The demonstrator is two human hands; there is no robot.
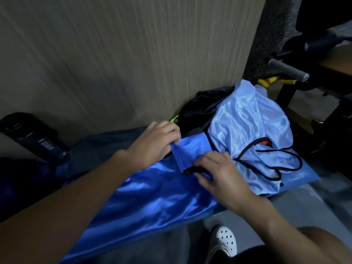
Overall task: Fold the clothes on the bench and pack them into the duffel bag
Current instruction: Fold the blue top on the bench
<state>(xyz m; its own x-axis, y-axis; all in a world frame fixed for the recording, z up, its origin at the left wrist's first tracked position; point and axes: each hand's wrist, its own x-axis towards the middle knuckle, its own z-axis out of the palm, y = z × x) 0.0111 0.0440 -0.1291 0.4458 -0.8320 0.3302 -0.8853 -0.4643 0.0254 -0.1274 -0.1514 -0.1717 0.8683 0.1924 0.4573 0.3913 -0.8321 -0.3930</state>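
The task is at an early stage: one garment is mid-fold and nothing shows as packed. A blue vest (148, 197) of shiny cloth lies spread along the desk (306, 177), with its far end turned back on itself into a narrow flap. The left hand (158, 141) pinches the upper corner of that flap with curled fingers. The right hand (219, 174) pinches the lower, black-trimmed edge between thumb and fingers, so both hands hold the same fold line. I judge this to be the first or second fold of the vest, since most of its length trails flat and unfolded toward the near edge. Just beyond the hands, a pale pile (247, 121) of light-blue cloth with black trim sits crumpled at the right end of the desk. It touches the vest's folded end and is not yet sorted. A black garment (202, 107) is bunched against the wall behind it, with a scrap of neon green at its near side. All of these remain to be folded. No neat stack of finished items is in view. The bag cannot be picked out with certainty; the dark shape (22, 183) at the left, below a black bottle (34, 143), may be it, but the light there is too poor to tell. Packing, then, appears not to have begun.
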